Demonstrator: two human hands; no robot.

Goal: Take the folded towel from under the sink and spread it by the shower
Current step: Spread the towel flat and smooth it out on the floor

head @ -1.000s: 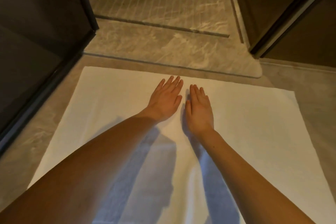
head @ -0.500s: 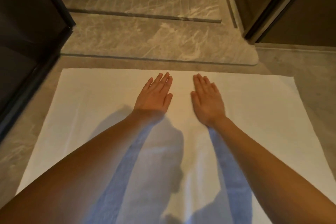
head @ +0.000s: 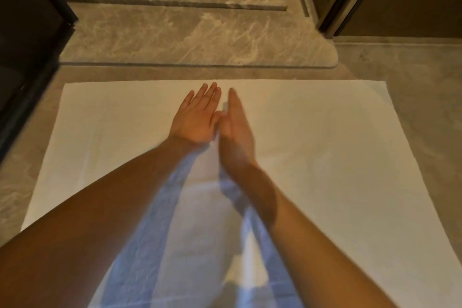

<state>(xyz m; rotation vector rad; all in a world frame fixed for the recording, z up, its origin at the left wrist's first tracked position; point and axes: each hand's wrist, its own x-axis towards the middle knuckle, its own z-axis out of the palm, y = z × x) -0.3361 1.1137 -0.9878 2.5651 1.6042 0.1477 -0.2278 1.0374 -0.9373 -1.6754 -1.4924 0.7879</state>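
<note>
A white towel (head: 325, 137) lies spread flat on the grey floor, its far edge parallel to the marble shower threshold (head: 190, 40). My left hand (head: 196, 117) rests palm down on the towel near its far edge, fingers straight and slightly apart. My right hand (head: 236, 132) is right beside it, tilted on its edge and blurred, its thumb side touching the left hand. Neither hand holds anything. Both forearms cast bluish shadows over the towel's middle.
Dark glass shower panels with black frames stand at the left (head: 30, 40) and at the upper right (head: 350, 0). Behind the threshold a drain slot (head: 175, 4) crosses the tiled shower floor. Grey floor (head: 425, 97) borders the towel on the right.
My hands, apart half a second ago, have come together at the towel's middle. The right hand has tipped up onto its edge. The towel lies as before.
</note>
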